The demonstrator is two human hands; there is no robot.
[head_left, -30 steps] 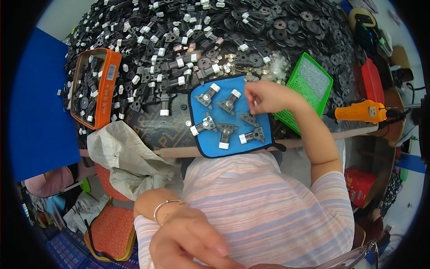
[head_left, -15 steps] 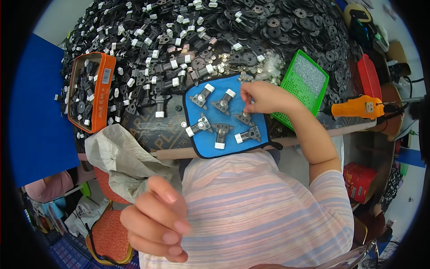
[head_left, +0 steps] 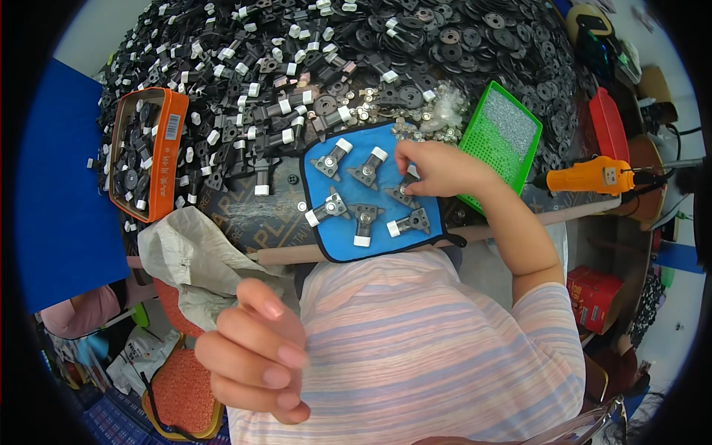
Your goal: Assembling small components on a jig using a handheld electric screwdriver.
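Observation:
My right hand reaches over the blue mat with thumb and forefinger bent together in a pinch. What lies between the fingertips, if anything, is hidden. Right below them is a black plastic part with a white cap, partly covered by the fingers. Several similar parts rest spread on the mat, among them one at the upper left and one at the bottom, each bearing a round metal piece. Well away from the mat, my left hand is raised in front of my body, fingers loosely curled, nothing visible in it.
Small metal fittings lie beyond the mat, before a big heap of black parts and discs. A green basket of small metal pieces stands right; an orange tin left. An orange tool lies far right.
The right hand has shifted slightly at the same part, whose white cap now shows beside the fingers. My left hand has risen a little. The view has moved slightly.

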